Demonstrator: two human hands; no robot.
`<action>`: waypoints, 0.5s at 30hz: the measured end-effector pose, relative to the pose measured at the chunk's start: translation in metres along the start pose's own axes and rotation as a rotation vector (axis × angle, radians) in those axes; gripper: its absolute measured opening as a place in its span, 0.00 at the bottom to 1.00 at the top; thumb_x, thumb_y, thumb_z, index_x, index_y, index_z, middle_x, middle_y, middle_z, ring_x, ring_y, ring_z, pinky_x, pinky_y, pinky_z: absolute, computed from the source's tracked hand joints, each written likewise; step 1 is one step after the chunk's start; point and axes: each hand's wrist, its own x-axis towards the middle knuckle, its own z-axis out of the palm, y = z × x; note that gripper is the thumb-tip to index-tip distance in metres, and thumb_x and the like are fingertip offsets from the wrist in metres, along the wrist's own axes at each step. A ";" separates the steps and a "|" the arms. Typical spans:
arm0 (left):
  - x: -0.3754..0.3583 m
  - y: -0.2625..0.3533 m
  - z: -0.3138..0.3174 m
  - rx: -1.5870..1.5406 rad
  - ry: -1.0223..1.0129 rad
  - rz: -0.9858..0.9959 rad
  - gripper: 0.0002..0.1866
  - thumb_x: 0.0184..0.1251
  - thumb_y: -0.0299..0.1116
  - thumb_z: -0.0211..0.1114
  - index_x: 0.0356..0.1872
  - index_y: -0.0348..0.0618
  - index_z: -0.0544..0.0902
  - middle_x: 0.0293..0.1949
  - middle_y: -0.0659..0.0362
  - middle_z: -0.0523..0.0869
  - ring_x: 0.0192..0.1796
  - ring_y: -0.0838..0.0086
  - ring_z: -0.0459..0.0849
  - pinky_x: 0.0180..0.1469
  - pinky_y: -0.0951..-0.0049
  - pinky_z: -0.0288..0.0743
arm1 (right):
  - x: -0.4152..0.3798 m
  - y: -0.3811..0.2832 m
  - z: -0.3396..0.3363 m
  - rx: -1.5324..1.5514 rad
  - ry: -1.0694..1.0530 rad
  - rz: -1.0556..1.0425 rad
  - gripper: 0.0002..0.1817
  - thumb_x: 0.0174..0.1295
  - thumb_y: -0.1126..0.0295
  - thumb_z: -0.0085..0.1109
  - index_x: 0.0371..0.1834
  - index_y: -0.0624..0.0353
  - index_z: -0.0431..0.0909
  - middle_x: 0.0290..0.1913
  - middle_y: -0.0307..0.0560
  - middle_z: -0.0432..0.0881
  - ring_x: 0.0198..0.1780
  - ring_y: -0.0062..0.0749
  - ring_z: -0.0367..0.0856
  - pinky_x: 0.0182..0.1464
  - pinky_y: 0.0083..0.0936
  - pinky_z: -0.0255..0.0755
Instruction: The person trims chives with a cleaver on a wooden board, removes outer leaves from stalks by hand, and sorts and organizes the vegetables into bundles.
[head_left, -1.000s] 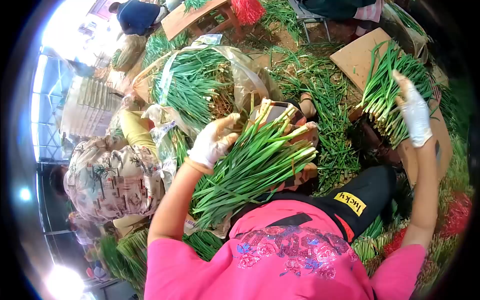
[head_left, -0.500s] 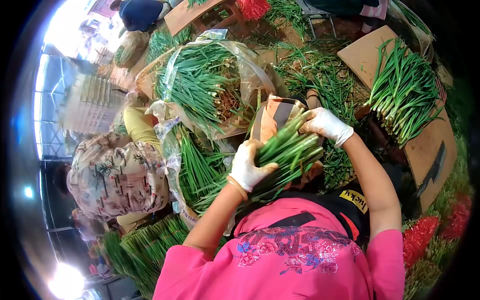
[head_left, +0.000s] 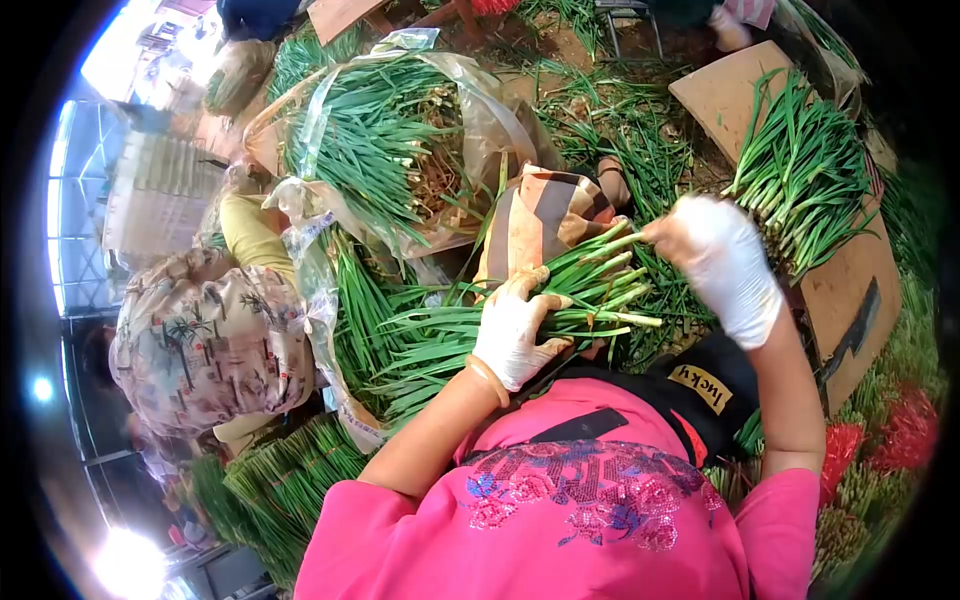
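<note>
Head view. I see the left hand, in a white glove, with its fingers clenched around the bundle of green onions, gripping it near the middle. The bundle lies across the lap, just above the pink shirt, with its pale stalk ends pointing right and its leaves fanning out to the left.

The right hand, also gloved, is at the stalk ends of the bundle; it is blurred, and I cannot tell whether its fingers are closed on a stalk or only touching the tips.

Behind the bundle, touching it, is a striped orange-and-brown cloth. Right of the bundle, beyond the right hand, a second heap of green onions rests on a sheet of cardboard. Up and left of the bundle stands a clear plastic bag filled with more green onions. Left of the bundle, a person in a patterned shirt sits close by, well apart from both hands. Below and left of the bundle are stacked trimmed bunches. Loose leaves cover the ground behind the bundle.
</note>
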 end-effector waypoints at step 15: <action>-0.004 0.002 0.002 0.063 -0.058 -0.017 0.29 0.36 0.37 0.75 0.47 0.52 0.78 0.56 0.50 0.73 0.62 0.52 0.68 0.61 0.55 0.62 | 0.028 -0.012 0.009 0.935 0.327 0.267 0.03 0.55 0.84 0.57 0.29 0.65 0.75 0.31 0.45 0.78 0.34 0.31 0.80 0.39 0.21 0.75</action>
